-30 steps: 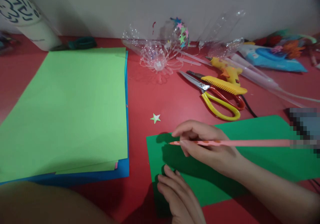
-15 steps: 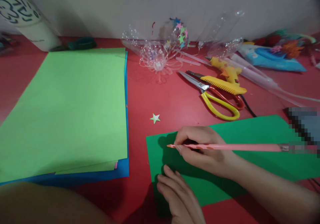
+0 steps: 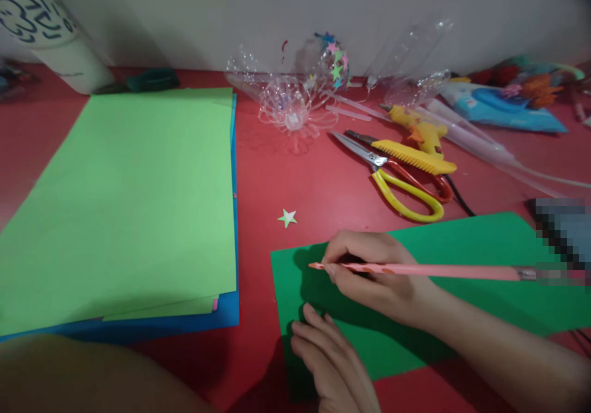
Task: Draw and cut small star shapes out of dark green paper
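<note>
My right hand [image 3: 373, 277] grips a long pink pencil [image 3: 443, 271], its tip pointing left over the near-left part of a dark green paper sheet [image 3: 466, 302] on the red table. My left hand [image 3: 330, 360] lies at the sheet's lower left corner, fingers together and pressing flat on the paper. A small pale green paper star [image 3: 287, 217] lies on the table just beyond the sheet.
A stack of light green and blue paper [image 3: 129, 204] fills the left. Yellow-handled scissors [image 3: 392, 176] and a yellow glue gun [image 3: 420, 139] lie behind the sheet. A cut clear plastic bottle piece [image 3: 290, 102] with stars stands by the wall. A white roll [image 3: 41, 25] is far left.
My right hand dropped slightly toward the green sheet with the pencil and its tip shifted a little left. The left hand stayed put.
</note>
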`<state>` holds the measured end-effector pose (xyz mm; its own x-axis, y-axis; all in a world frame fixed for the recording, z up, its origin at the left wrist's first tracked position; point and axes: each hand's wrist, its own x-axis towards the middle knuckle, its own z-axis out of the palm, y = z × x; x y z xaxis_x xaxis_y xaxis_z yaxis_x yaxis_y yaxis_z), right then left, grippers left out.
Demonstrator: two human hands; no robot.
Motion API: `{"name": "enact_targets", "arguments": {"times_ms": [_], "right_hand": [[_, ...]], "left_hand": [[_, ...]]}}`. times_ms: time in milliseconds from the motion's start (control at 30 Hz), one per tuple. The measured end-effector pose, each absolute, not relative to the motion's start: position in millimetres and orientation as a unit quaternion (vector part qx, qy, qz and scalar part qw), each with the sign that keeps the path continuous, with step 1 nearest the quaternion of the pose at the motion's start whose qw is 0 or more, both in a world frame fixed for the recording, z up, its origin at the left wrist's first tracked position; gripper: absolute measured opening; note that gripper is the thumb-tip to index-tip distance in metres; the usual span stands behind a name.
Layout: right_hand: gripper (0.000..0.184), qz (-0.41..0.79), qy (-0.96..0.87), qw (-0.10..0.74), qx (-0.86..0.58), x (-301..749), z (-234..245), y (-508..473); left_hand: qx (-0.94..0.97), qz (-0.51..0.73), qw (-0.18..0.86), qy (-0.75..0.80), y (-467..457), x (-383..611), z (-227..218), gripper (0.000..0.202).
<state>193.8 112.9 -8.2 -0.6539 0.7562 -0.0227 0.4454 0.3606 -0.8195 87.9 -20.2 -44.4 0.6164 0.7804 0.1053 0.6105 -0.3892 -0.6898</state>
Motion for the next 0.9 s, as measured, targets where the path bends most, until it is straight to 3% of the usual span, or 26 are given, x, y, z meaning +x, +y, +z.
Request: {"name": "enact_targets", "arguments": {"times_ms": [500, 900], "right_hand": [[0.014, 0.382, -0.802, 0.232, -0.396, 189, -15, 112], [0.016, 0.386, -0.819, 0.199, -0.375, 192, -5, 113]], "left_hand": [[-0.836, 0.145, 0.355, -0.392, -17, 85, -36, 0.025], [-0.852, 0.165, 0.333, -0.370, -17, 82, -30, 0.024]]}}
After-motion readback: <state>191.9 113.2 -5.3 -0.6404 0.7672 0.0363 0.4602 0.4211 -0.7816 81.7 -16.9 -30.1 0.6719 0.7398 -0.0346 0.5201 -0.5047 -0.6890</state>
